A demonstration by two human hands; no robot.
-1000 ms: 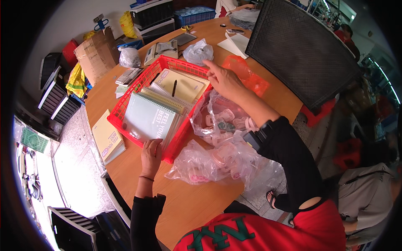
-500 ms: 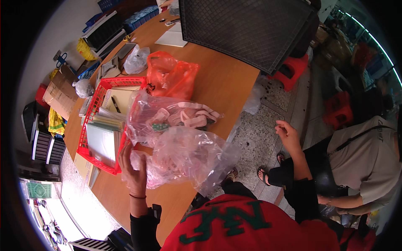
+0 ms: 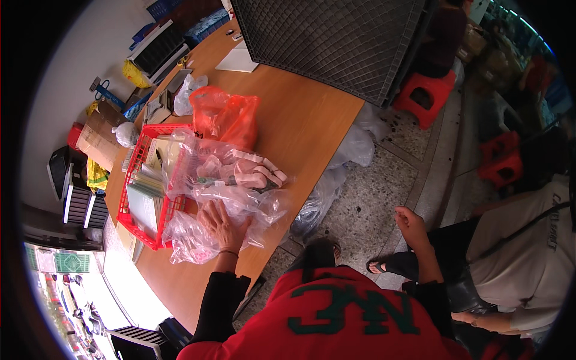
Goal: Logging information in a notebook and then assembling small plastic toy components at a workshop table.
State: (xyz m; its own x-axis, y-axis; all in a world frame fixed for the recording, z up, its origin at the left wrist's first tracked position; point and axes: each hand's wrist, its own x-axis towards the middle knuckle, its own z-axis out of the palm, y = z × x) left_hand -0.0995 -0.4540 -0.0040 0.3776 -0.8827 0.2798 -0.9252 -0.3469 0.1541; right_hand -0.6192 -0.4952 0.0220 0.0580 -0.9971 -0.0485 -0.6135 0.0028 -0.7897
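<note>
My left hand [image 3: 222, 228] lies with fingers spread on a crumpled clear plastic bag [image 3: 189, 240] on the table. Pinkish contents show dimly through that bag. Just beyond the fingertips, another clear bag [image 3: 186, 159] holds pale pink strap-like pieces [image 3: 258, 171]; I cannot tell exactly what they are. My right hand [image 3: 413, 228] hangs in the air off the table's right side, over the floor. Its fingers are loosely bent and somewhat apart, and nothing shows in them.
A red basket [image 3: 157, 235] of papers and notebooks stands left of the bags, an orange bag [image 3: 225, 117] behind them. A large black crate [image 3: 324, 45] overhangs the table's far right. A person in a beige shirt [image 3: 522, 258] is close on my right; a red stool [image 3: 423, 99] stands beyond.
My left hand has moved right from beside the basket onto the clear bag, which now lies flatter and more gathered. My right hand stays raised, slightly lower in view. The whole view has shifted.
</note>
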